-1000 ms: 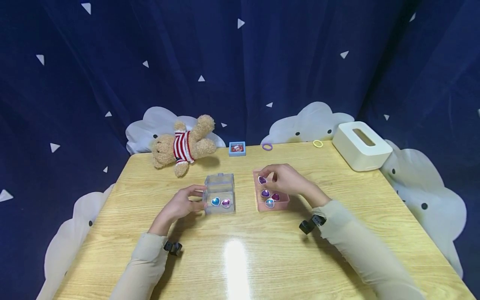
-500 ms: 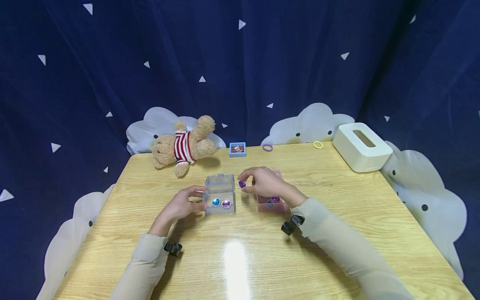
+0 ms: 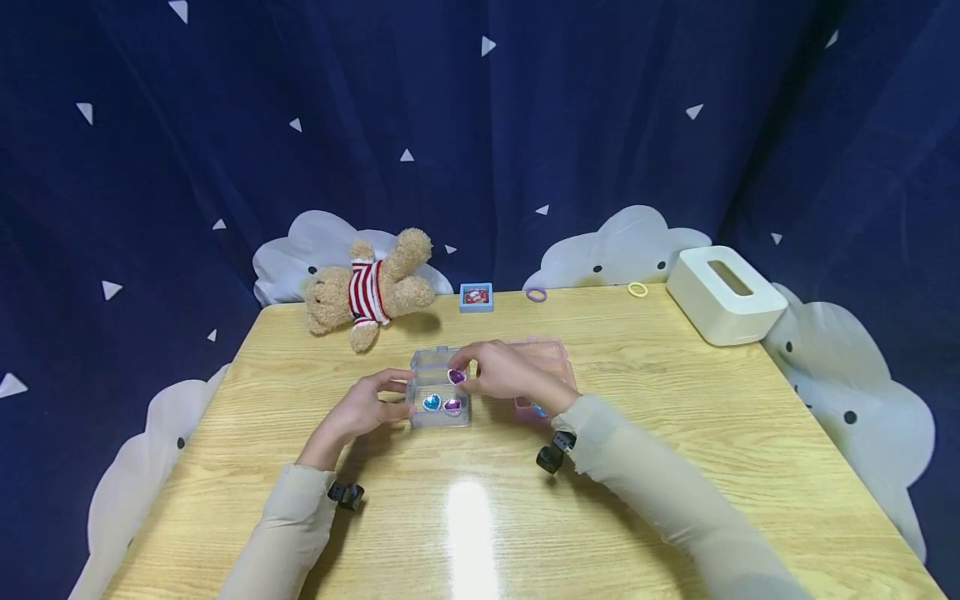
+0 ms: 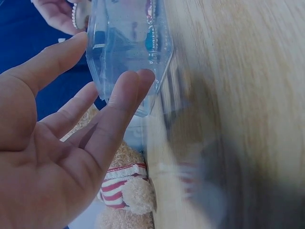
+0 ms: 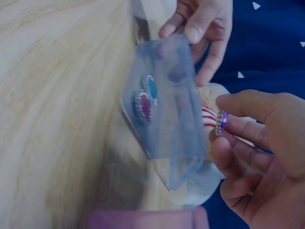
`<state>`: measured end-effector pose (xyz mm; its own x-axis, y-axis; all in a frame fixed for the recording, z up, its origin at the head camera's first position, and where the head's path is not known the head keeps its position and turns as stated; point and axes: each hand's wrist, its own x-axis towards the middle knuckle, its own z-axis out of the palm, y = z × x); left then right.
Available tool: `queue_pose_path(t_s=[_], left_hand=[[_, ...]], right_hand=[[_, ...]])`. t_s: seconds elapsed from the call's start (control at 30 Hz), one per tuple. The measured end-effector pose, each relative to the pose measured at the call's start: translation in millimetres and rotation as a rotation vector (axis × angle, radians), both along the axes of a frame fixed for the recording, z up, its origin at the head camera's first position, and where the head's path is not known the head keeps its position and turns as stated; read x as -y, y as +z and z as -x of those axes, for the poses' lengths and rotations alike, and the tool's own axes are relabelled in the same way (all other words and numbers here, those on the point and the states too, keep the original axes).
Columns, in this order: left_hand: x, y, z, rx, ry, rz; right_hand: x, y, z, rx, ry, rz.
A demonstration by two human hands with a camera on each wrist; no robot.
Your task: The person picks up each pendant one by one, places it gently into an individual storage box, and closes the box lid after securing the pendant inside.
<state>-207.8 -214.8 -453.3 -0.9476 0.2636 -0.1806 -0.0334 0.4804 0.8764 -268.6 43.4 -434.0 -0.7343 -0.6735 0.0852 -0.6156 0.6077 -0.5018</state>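
A clear box [image 3: 439, 419] stands with its lid up, holding a blue heart gem [image 3: 431, 402] and a magenta gem [image 3: 452, 406]. My left hand [image 3: 362, 410] touches the box's left side with extended fingers; in the left wrist view the fingertips of that hand [image 4: 71, 124] lie against the clear wall [image 4: 128, 47]. My right hand [image 3: 506, 372] pinches a purple gem [image 3: 457, 377] over the clear box's right part. The right wrist view shows the purple gem [image 5: 222, 122] between thumb and finger. Under the right forearm is a pink box [image 3: 551, 350], partly hidden, with a blue gem [image 3: 538, 409] visible.
A teddy bear [image 3: 367, 292] in a striped shirt lies at the back left. Along the back edge are a blue framed square [image 3: 476, 297], a purple ring [image 3: 536, 294] and a yellow ring [image 3: 637, 290]. A white tissue box [image 3: 723, 296] stands at the back right.
My right hand has carried the purple gem left, from the pink box to above the clear box. The left hand has stayed at the clear box's side.
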Motion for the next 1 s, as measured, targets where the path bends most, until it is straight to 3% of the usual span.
queue_pose_path(t_s=[0.33, 0.53, 0.63, 1.0], left_hand=[[2.9, -2.1, -0.4, -0.015, -0.009, -0.017], [1.8, 3.0, -2.8, -0.011, -0.008, -0.003], [3.1, -1.5, -0.2, -0.012, -0.005, -0.004], [2.3, -2.5, -0.4, -0.007, 0.002, -0.001]], right_hand=[[18.9, -13.0, -0.5, 0.033, -0.012, -0.062], [24.9, -19.4, -2.5, 0.053, -0.044, -0.103], [27.1, -21.8, -3.2, 0.040, -0.057, -0.117], [31.5, -24.6, -5.5, 0.006, -0.100, -0.179]])
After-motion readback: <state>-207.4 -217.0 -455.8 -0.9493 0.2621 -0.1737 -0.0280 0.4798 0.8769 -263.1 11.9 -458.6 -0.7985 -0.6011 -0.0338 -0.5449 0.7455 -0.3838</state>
